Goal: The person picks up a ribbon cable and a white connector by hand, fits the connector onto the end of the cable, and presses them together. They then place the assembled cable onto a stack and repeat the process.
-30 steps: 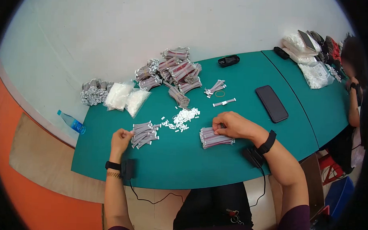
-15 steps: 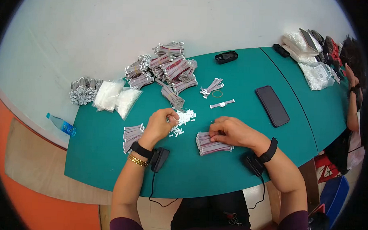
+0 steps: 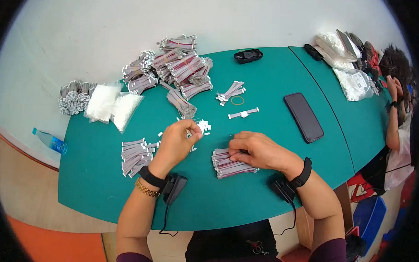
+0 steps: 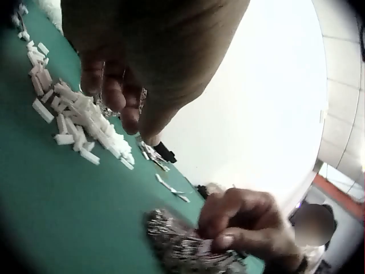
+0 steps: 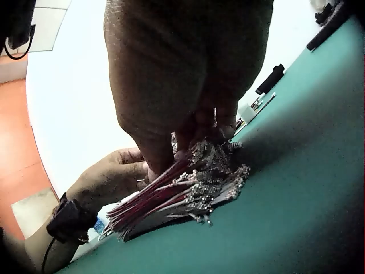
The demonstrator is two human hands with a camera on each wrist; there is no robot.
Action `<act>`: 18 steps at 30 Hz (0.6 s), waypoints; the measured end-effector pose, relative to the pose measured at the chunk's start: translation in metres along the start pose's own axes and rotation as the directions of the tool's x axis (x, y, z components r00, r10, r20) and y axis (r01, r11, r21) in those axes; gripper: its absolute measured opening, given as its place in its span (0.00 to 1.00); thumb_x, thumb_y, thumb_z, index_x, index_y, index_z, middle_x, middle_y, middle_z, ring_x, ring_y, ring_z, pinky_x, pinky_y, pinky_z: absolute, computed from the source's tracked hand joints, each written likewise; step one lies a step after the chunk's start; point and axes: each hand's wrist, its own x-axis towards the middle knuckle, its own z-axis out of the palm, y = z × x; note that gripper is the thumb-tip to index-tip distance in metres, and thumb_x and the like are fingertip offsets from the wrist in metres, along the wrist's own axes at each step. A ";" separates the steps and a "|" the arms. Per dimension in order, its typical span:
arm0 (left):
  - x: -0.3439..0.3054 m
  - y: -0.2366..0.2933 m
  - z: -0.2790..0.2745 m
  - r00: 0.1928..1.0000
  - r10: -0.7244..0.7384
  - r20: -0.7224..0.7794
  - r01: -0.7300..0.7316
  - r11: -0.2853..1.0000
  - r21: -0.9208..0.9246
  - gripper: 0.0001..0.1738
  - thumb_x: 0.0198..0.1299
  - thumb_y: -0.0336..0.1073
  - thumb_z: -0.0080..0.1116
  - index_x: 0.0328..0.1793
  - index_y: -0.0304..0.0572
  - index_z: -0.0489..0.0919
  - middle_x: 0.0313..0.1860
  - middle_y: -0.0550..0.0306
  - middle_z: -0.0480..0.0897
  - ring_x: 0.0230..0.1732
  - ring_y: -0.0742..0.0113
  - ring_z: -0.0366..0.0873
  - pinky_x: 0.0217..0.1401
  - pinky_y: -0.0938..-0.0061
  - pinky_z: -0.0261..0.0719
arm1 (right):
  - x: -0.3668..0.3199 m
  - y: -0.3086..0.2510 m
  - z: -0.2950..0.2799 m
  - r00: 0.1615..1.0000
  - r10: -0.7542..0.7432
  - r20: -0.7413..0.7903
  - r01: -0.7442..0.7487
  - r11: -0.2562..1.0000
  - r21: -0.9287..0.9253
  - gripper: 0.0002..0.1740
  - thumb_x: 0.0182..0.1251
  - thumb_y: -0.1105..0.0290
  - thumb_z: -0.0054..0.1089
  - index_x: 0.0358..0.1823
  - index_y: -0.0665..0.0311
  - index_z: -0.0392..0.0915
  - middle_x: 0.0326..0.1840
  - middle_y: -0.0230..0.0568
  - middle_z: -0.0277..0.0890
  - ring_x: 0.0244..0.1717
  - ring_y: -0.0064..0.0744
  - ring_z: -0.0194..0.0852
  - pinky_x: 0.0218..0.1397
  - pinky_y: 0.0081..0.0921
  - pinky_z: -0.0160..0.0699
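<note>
In the head view my left hand [image 3: 174, 141] is over the heap of small white pieces [image 3: 203, 126], thumb and fingertips together. A tiny white bit [image 5: 141, 181] shows at its fingertips in the right wrist view. My right hand [image 3: 259, 150] rests on a stack of grey and dark-red ribbon cables [image 3: 231, 170], its thumb and fingers pinching at the upper cables. The left wrist view shows those curled right fingers [image 4: 236, 220] on the stack. A looser fan of grey cables [image 3: 135, 156] lies left of my left hand.
Behind are bundled cables [image 3: 186, 68] and bags of white pieces [image 3: 126, 108]. A few loose cables [image 3: 231, 92], a rubber band [image 3: 238, 100], a single cable [image 3: 244, 113] and a phone [image 3: 303, 116] lie rightward. A person's arm [image 3: 393, 121] is at far right.
My left hand has gone from the left cable fan to the white pieces. My right hand stays at its stack, with slightly shifted fingers. The head view has shifted.
</note>
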 end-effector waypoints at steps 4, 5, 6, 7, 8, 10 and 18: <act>-0.005 0.004 -0.003 0.995 0.023 0.096 0.025 0.879 -0.477 0.05 0.55 0.29 0.60 0.34 0.37 0.76 0.29 0.62 0.79 0.30 0.77 0.74 0.33 0.83 0.71 | 0.001 -0.001 -0.001 1.000 0.013 0.000 -0.013 0.998 0.061 0.05 0.55 0.73 0.59 0.29 0.65 0.72 0.28 0.44 0.71 0.35 0.46 0.71 0.37 0.37 0.69; -0.007 0.010 -0.004 0.992 0.030 0.119 0.040 0.836 -0.547 0.05 0.57 0.29 0.59 0.36 0.37 0.76 0.30 0.61 0.79 0.30 0.77 0.74 0.34 0.83 0.71 | 0.001 -0.001 -0.001 1.000 0.013 -0.001 -0.013 0.998 0.060 0.05 0.55 0.73 0.59 0.29 0.65 0.72 0.28 0.44 0.71 0.35 0.46 0.71 0.37 0.37 0.69; -0.009 0.015 -0.004 0.989 0.040 0.142 0.056 0.787 -0.615 0.05 0.58 0.30 0.58 0.38 0.36 0.75 0.31 0.61 0.79 0.31 0.77 0.74 0.34 0.83 0.72 | 0.001 -0.001 -0.001 1.000 0.015 -0.002 -0.015 0.998 0.058 0.06 0.55 0.73 0.59 0.29 0.66 0.72 0.28 0.44 0.71 0.35 0.46 0.71 0.37 0.37 0.69; -0.011 0.021 -0.003 0.986 0.028 0.164 0.090 0.737 -0.670 0.06 0.59 0.30 0.58 0.39 0.37 0.75 0.31 0.61 0.79 0.31 0.76 0.74 0.34 0.83 0.72 | 0.001 -0.001 -0.002 1.000 0.020 0.004 -0.020 0.999 0.045 0.05 0.55 0.73 0.60 0.31 0.65 0.73 0.29 0.42 0.72 0.35 0.44 0.70 0.37 0.35 0.69; -0.014 0.026 -0.002 0.982 0.018 0.187 0.125 0.683 -0.720 0.06 0.59 0.31 0.57 0.40 0.37 0.74 0.31 0.61 0.78 0.31 0.76 0.74 0.34 0.83 0.72 | 0.002 -0.002 -0.003 1.000 0.024 0.009 -0.024 0.999 0.032 0.05 0.55 0.73 0.61 0.32 0.64 0.75 0.29 0.41 0.72 0.35 0.42 0.70 0.37 0.33 0.69; -0.018 0.030 0.004 0.974 0.015 0.226 0.173 0.599 -0.782 0.07 0.60 0.32 0.57 0.41 0.37 0.74 0.31 0.61 0.78 0.30 0.76 0.74 0.34 0.82 0.72 | 0.001 -0.003 -0.002 1.000 0.022 0.001 -0.022 1.000 0.000 0.06 0.54 0.74 0.62 0.34 0.63 0.77 0.30 0.39 0.72 0.35 0.40 0.70 0.37 0.32 0.70; -0.025 0.024 0.011 0.962 -0.014 0.273 0.245 0.490 -0.837 0.08 0.63 0.33 0.54 0.43 0.37 0.74 0.30 0.61 0.76 0.30 0.76 0.72 0.34 0.82 0.71 | 0.007 -0.001 0.008 0.995 -0.076 -0.061 0.073 0.996 -0.054 0.06 0.51 0.73 0.63 0.31 0.62 0.77 0.29 0.40 0.72 0.36 0.42 0.71 0.39 0.34 0.71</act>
